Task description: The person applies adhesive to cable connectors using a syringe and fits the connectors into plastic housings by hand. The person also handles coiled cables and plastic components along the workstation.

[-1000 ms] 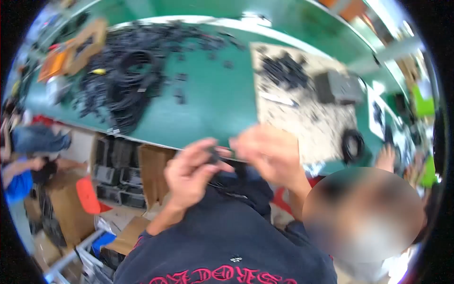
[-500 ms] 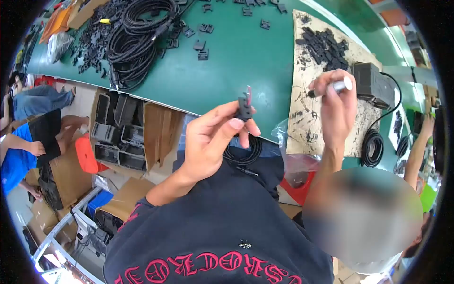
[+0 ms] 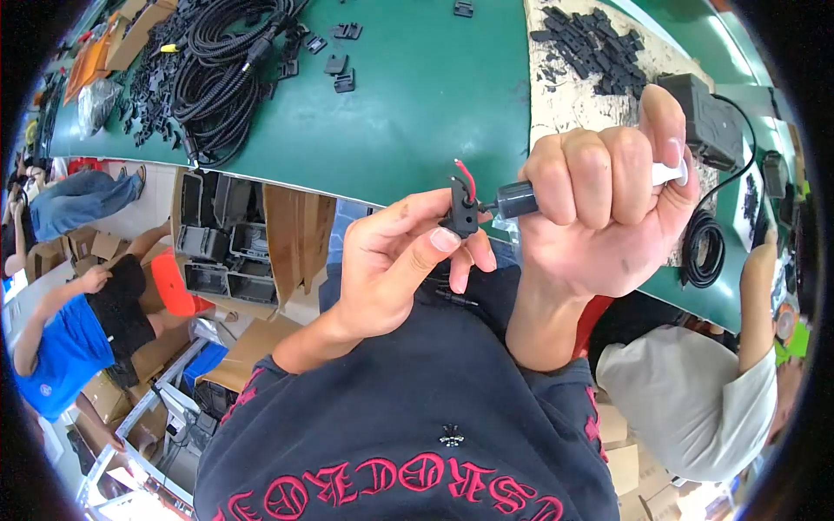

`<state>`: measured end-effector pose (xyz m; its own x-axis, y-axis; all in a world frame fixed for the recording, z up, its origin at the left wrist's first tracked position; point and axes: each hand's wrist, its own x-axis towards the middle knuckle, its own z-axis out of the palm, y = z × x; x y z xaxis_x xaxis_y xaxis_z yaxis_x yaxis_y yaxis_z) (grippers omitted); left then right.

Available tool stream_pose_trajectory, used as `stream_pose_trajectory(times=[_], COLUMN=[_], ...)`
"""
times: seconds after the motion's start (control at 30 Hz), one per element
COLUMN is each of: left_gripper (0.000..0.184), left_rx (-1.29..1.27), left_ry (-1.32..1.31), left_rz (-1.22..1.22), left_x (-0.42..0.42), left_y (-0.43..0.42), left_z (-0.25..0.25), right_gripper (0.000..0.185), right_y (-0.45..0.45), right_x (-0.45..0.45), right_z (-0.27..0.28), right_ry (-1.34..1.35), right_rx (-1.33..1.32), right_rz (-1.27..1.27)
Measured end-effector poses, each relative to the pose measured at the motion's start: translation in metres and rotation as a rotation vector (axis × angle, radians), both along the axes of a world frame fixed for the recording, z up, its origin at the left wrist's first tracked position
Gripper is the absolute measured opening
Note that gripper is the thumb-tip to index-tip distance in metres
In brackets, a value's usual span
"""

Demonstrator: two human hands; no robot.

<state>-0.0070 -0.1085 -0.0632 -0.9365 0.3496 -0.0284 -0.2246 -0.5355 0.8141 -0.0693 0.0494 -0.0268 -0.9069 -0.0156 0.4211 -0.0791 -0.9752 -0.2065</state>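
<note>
Between thumb and fingers, my left hand (image 3: 382, 269) pinches a small black plastic piece (image 3: 464, 210) with round holes. A red wire (image 3: 466, 176) and a dark wire stick up from its top. My right hand (image 3: 599, 191) is wrapped round a syringe (image 3: 518, 201) with a dark front end and a white rear end, the thumb by the rear. Its thin tip points left and meets the right side of the black piece, near a hole; whether anything comes out cannot be seen.
Coiled black cables (image 3: 217, 87) and loose black parts (image 3: 148, 95) lie on the green table (image 3: 417, 95). A pile of black pieces (image 3: 591, 48) sits on stained cardboard at right, beside a dark box (image 3: 704, 122). Co-workers stand or sit at both sides; a carton (image 3: 287, 234) holds black housings.
My right hand has come left and closer with the syringe, bringing its tip to the black piece. My left hand has stayed nearly in place, the piece slightly turned.
</note>
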Motion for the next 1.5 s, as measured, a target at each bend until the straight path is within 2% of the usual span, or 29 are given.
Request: stream_pose_trajectory(times=[0.43, 0.7, 1.03, 1.13, 1.2, 1.27, 1.33, 1.37, 1.43, 1.5], left_gripper=[0.032, 0.035, 0.032, 0.03, 0.031, 0.034, 0.035, 0.035, 0.035, 0.035], left_rx=[-0.016, 0.138, 0.181, 0.12, -0.034, -0.036, -0.277, -0.275, -0.479, -0.554], left_ry=[0.0, 0.028, -0.01, 0.011, 0.082, 0.087, 0.199, 0.197, 0.391, 0.46], left_rz=[-0.052, -0.14, -0.048, -0.026, 0.079, 0.168, 0.235, 0.24, 0.322, 0.367], left_x=[-0.003, -0.004, 0.0, 0.0, 0.003, 0.008, 0.008, 0.007, 0.005, 0.004], left_y=[-0.001, -0.002, -0.001, -0.001, 0.002, 0.004, 0.004, 0.004, 0.005, 0.004], left_z=[-0.001, -0.008, -0.007, -0.001, 0.005, 0.001, 0.005, 0.006, 0.008, 0.006], right_gripper=[0.013, 0.015, 0.015, 0.014, 0.014, 0.014, 0.014, 0.015, 0.018, 0.021], right_y=[-0.003, -0.003, -0.004, -0.006, -0.007, -0.008, -0.008, -0.011, -0.016, -0.022], right_x=[0.0, -0.003, 0.0, 0.003, 0.006, 0.008, 0.013, 0.016, 0.023, 0.029], right_z=[0.0, -0.003, 0.001, 0.004, 0.006, 0.006, 0.01, 0.012, 0.015, 0.015], right_ry=[-0.011, -0.015, -0.032, -0.022, -0.027, 0.023, 0.033, 0.014, -0.006, -0.012], right_rx=[-0.001, -0.019, -0.044, -0.028, -0.016, 0.05, 0.1, 0.149, 0.23, 0.284], right_rz=[-0.012, 0.001, -0.004, -0.008, -0.009, -0.073, -0.081, -0.145, -0.252, -0.319])
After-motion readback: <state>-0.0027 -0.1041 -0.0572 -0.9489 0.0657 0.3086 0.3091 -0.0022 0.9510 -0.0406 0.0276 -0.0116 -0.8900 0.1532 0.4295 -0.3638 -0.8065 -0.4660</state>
